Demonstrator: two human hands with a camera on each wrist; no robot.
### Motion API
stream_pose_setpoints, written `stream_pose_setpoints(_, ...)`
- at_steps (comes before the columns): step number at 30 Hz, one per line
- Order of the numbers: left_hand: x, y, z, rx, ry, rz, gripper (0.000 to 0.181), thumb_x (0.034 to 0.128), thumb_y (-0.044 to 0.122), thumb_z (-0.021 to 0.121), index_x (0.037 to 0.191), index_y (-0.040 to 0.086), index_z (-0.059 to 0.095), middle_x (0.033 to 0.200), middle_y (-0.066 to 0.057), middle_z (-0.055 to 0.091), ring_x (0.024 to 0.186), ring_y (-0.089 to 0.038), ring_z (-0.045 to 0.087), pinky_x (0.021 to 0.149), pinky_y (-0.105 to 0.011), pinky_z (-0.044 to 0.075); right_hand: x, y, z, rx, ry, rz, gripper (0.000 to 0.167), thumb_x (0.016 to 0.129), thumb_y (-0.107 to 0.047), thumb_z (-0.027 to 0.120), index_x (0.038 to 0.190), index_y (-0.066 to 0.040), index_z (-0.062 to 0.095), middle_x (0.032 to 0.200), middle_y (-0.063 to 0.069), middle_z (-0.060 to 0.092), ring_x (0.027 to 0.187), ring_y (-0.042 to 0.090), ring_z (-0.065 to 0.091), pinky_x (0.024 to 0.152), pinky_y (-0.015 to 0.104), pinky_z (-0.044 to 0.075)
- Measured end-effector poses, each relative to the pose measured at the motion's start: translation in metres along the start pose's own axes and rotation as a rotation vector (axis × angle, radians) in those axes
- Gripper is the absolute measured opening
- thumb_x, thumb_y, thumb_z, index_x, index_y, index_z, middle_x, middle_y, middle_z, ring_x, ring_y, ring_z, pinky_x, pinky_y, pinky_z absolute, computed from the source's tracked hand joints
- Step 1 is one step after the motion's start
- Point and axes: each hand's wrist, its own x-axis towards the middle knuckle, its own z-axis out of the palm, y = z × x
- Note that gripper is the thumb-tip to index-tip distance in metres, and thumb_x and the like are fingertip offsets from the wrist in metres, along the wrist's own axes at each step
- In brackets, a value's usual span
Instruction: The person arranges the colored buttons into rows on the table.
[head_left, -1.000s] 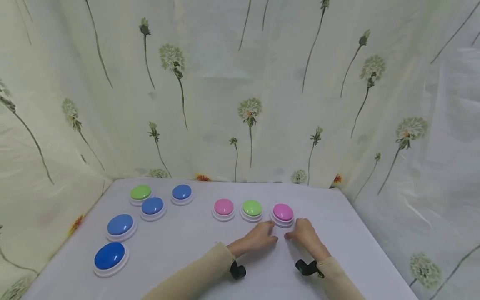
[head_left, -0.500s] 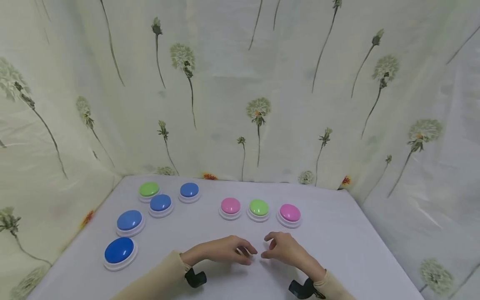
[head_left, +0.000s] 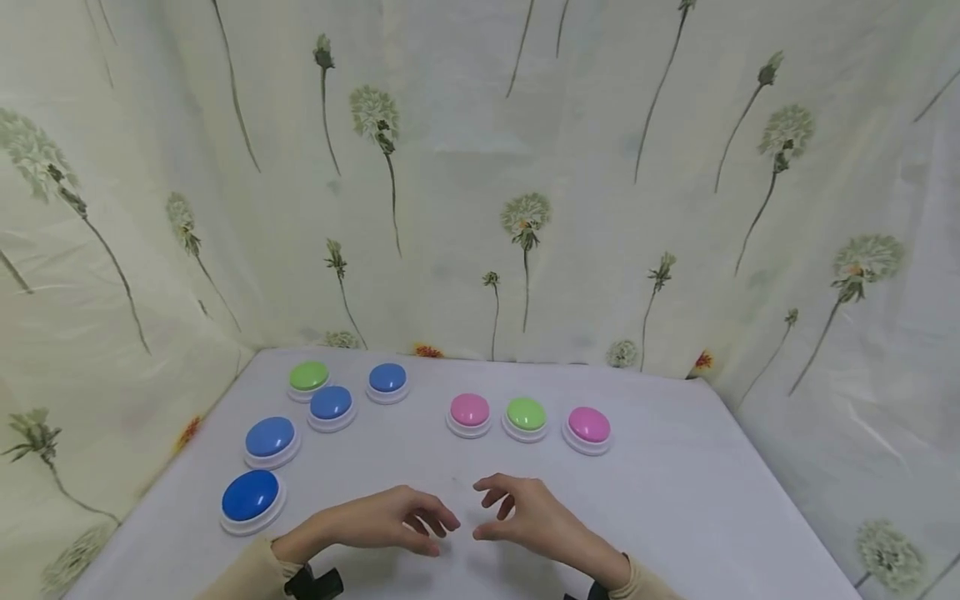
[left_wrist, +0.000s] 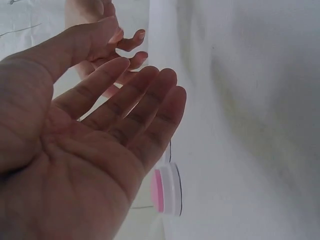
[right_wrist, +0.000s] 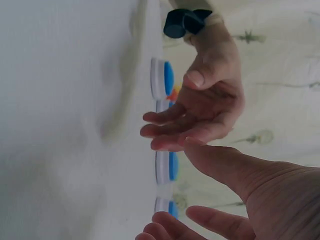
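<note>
My left hand (head_left: pixel 390 518) hovers low above the white table with its fingers loosely bent, holding nothing. Facing it, my right hand (head_left: pixel 528 517) is also relaxed, and a narrow gap separates the fingertips of the two. Beyond them stands a row of round push buttons on white bases: a pink button (head_left: pixel 469 409), a green button (head_left: pixel 526 413) and a magenta button (head_left: pixel 588 424). Nearest to the left hand is a dark blue button (head_left: pixel 251 495). In the left wrist view the palm shows bare, with a pink button (left_wrist: pixel 159 190) past the fingers.
More buttons line the table's left side: a blue button (head_left: pixel 270 437), another blue button (head_left: pixel 331 402), a third blue button (head_left: pixel 387 377) and a green button (head_left: pixel 308 375). Behind the white table (head_left: pixel 675 500) hangs a dandelion-print curtain (head_left: pixel 450 208).
Both hands have drawn back from beside the magenta button toward the near edge and leftward, and have moved apart from it. The buttons keep their arrangement; the head view has shifted slightly.
</note>
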Motion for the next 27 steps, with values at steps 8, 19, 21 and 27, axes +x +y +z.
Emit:
stream_pose_setpoints(8,-0.031,-0.001,-0.005,-0.003,0.036,-0.009,0.037,0.0922,0.018,0.064,0.127,0.007,0.059,0.123,-0.014,0.064,0.109,-0.027,0.063,0.092,-0.023,0.05,0.002,-0.014,0.013,0.028,-0.034,-0.067,0.053,0.074,-0.038,0.082,0.119,-0.017,0.065,0.098,0.006,0.07,0.075,0.003,0.061,0.066,0.021,0.051)
stream_pose_setpoints(19,-0.106,-0.008,-0.042,-0.046,0.122,-0.023,0.038,0.095,0.018,0.06,0.132,0.015,0.056,0.129,-0.012,0.061,0.115,-0.026,0.059,0.092,-0.028,0.051,0.041,-0.037,0.038,0.039,-0.094,-0.088,0.058,0.074,-0.041,0.081,0.125,-0.022,0.062,0.106,0.003,0.069,0.083,0.008,0.064,0.073,0.022,0.052)
stream_pose_setpoints(21,-0.122,-0.011,-0.053,-0.04,0.182,-0.035,0.038,0.0954,0.015,0.059,0.133,0.017,0.055,0.129,-0.008,0.061,0.116,-0.024,0.059,0.091,-0.026,0.051,0.053,-0.041,0.044,0.046,-0.1,-0.095,0.06,0.075,-0.041,0.081,0.127,-0.021,0.061,0.107,0.003,0.069,0.084,0.01,0.064,0.072,0.019,0.05)
stream_pose_setpoints(27,-0.173,-0.032,-0.084,0.079,0.452,-0.108,0.042,0.0944,0.015,0.061,0.134,0.004,0.052,0.128,-0.019,0.058,0.108,-0.017,0.062,0.084,-0.023,0.053,0.088,-0.05,0.064,0.061,-0.096,-0.101,0.064,0.075,-0.04,0.082,0.131,-0.021,0.059,0.111,0.006,0.068,0.086,0.01,0.063,0.072,0.018,0.049)
